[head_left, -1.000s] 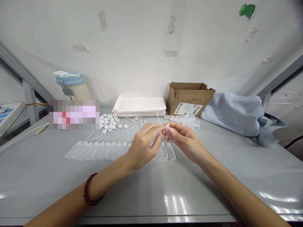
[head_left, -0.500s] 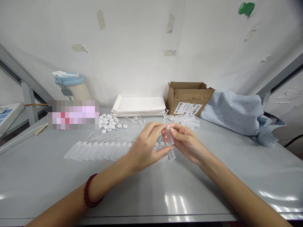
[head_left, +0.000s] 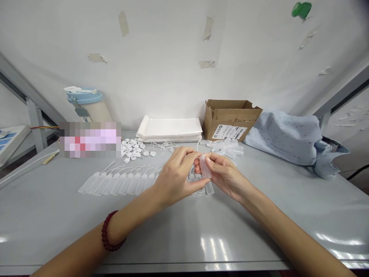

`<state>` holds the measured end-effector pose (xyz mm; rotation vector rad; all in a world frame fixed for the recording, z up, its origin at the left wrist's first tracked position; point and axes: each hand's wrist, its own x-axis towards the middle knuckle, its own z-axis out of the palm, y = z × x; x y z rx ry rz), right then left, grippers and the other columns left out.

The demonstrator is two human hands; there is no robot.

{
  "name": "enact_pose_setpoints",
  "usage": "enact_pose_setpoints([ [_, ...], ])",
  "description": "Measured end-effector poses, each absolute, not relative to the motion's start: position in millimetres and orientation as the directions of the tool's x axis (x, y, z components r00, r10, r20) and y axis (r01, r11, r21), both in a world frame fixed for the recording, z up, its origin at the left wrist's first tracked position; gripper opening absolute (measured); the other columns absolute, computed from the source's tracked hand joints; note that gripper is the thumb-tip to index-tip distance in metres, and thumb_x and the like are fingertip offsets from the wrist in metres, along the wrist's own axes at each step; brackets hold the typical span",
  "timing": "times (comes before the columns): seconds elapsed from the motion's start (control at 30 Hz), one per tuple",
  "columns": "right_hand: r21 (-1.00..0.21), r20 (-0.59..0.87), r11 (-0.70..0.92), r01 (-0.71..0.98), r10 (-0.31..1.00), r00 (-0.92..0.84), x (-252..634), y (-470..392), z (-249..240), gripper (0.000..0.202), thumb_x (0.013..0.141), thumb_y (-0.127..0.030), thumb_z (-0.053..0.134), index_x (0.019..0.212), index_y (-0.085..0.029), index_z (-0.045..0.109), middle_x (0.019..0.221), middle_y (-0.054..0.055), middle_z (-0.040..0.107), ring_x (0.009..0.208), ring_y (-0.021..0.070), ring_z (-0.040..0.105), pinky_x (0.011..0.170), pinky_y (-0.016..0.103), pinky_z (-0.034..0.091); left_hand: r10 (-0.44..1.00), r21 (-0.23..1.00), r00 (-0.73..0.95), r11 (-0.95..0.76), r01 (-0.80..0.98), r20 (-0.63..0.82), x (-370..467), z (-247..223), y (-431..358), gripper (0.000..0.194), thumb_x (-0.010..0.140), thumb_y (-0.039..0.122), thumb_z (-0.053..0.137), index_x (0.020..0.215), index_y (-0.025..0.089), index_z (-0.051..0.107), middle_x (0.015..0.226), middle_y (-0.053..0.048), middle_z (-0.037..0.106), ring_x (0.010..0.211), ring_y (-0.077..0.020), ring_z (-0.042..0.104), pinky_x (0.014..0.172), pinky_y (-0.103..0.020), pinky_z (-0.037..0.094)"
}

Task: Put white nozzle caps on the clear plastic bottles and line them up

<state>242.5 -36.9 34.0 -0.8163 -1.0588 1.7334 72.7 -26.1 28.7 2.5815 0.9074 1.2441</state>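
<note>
Lowered since the first frame, the left hand's [head_left: 174,175] thumb touches the base of a small translucent plastic bottle [head_left: 205,169], its fingertips at the neck; the right hand [head_left: 227,175] pinches the bottle's side between thumb and fingers, above a row of similar flat bottles [head_left: 123,184]. Behind, an open brown cardboard box [head_left: 233,117] bears a white barcode label [head_left: 229,132], its print too small to read.

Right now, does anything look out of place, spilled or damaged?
Minor things only: tape scraps and a green scrap cling to the wall like leftovers, and the cardboard box has a ragged, notched rim. A pixelated patch hides some detail. The row of small bottles looks orderly; no spill shows.
</note>
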Motion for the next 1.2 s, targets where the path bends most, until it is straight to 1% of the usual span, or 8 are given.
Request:
enact_pose_setpoints([
  [0.2, -0.939, -0.067, -0.180, -0.295, 0.933, -0.355, 241.5, -38.4, 37.4, 0.021, 0.085, -0.039, 0.062, 0.080, -0.018, 0.061, 0.096, 0.007, 0.068, 0.082, 0.0180, 0.065, 0.067, 0.029, 0.049, 0.516, 0.284, 0.496, -0.836, 0.469, 0.698, 71.2, 29.5, -24.8, 0.037, 0.076, 0.024, 0.067, 0.109, 0.016, 0.053, 0.101, -0.010, 0.054, 0.094, -0.0232, 0.052, 0.079, -0.038, 0.050],
  [0.37, -0.969, -0.012, -0.085, -0.233, 0.954, -0.299, 241.6, -39.3, 37.1, 0.021, 0.087, -0.038, 0.060, 0.079, -0.019, 0.059, 0.086, 0.004, 0.068, 0.075, 0.0166, 0.066, 0.070, 0.031, 0.049, 0.472, 0.203, 0.541, -0.852, 0.483, 0.696, 69.8, 30.5, -24.1, 0.035, 0.078, 0.021, 0.064, 0.110, 0.013, 0.053, 0.102, -0.011, 0.054, 0.092, -0.0237, 0.052, 0.077, -0.037, 0.050],
  [0.47, -0.980, 0.024, -0.030, -0.195, 0.963, -0.269, 242.4, -39.1, 36.7, 0.019, 0.087, -0.037, 0.060, 0.081, -0.020, 0.060, 0.079, 0.003, 0.067, 0.074, 0.0172, 0.066, 0.073, 0.033, 0.049, 0.448, 0.160, 0.561, -0.859, 0.487, 0.696, 69.5, 30.8, -24.0, 0.033, 0.079, 0.019, 0.063, 0.110, 0.012, 0.054, 0.102, -0.012, 0.055, 0.091, -0.0238, 0.051, 0.077, -0.037, 0.049],
  [0.6, -0.981, 0.019, -0.033, -0.192, 0.964, -0.265, 244.5, -37.6, 37.0, 0.016, 0.086, -0.034, 0.061, 0.080, -0.019, 0.061, 0.075, 0.002, 0.066, 0.077, 0.0185, 0.067, 0.077, 0.035, 0.049, 0.439, 0.163, 0.560, -0.866, 0.473, 0.703, 69.8, 29.2, -24.2, 0.034, 0.079, 0.019, 0.063, 0.111, 0.011, 0.053, 0.102, -0.012, 0.056, 0.093, -0.0242, 0.052, 0.079, -0.038, 0.049],
  [0.83, -0.973, 0.008, -0.059, -0.224, 0.958, -0.287, 246.9, -35.7, 37.0, 0.011, 0.083, -0.029, 0.063, 0.078, -0.019, 0.062, 0.077, 0.002, 0.069, 0.073, 0.0180, 0.068, 0.080, 0.037, 0.049, 0.448, 0.178, 0.563, -0.865, 0.469, 0.695, 70.3, 29.4, -24.5, 0.038, 0.080, 0.022, 0.063, 0.114, 0.012, 0.051, 0.105, -0.013, 0.056, 0.095, -0.0251, 0.053, 0.080, -0.039, 0.050],
  [1.07, -0.982, 0.026, -0.032, -0.188, 0.955, -0.296, 246.1, -36.4, 36.5, 0.021, 0.086, -0.037, 0.061, 0.078, -0.018, 0.063, 0.073, 0.002, 0.066, 0.075, 0.0187, 0.067, 0.078, 0.036, 0.050, 0.453, 0.157, 0.606, -0.865, 0.477, 0.654, 68.8, 31.8, -23.5, 0.032, 0.080, 0.019, 0.060, 0.111, 0.013, 0.053, 0.099, -0.012, 0.057, 0.091, -0.0252, 0.052, 0.077, -0.039, 0.048],
  [1.2, -0.984, 0.033, -0.023, -0.178, 0.952, -0.304, 246.9, -36.7, 36.7, 0.019, 0.086, -0.036, 0.061, 0.078, -0.018, 0.064, 0.073, 0.001, 0.065, 0.077, 0.0182, 0.066, 0.077, 0.035, 0.050, 0.460, 0.162, 0.599, -0.861, 0.483, 0.655, 68.4, 32.2, -23.8, 0.035, 0.079, 0.020, 0.062, 0.111, 0.011, 0.053, 0.100, -0.012, 0.057, 0.091, -0.0247, 0.051, 0.077, -0.038, 0.048],
])
